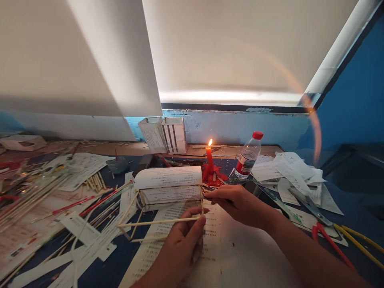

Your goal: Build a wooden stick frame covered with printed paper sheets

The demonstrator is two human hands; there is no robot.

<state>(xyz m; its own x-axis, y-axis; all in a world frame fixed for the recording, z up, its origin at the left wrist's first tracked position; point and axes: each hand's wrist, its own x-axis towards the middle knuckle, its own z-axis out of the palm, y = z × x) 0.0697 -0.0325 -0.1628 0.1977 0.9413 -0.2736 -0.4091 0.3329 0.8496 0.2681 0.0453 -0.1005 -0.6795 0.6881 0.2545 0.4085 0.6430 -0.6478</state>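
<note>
A box-shaped frame of thin wooden sticks [162, 221] is held over a printed sheet [210, 240]. Printed paper [169, 176] covers its far side and curls over the top. My left hand [187, 232] closes around the near right corner, thumb and fingers pinching the sticks. With fingers bent together, my right hand [237, 202] grips the frame's far right corner; its fingertips are partly hidden. Just beyond, a lit red candle [209, 157] stands upright in a pool of red wax [219, 175].
A water bottle [248, 156] stands right of the candle. Scissors [315, 212] and paper scraps [295, 172] lie at the right. Loose sticks [33, 196], strips and sheets clutter the left. Two paper-covered boxes [174, 135] stand by the wall.
</note>
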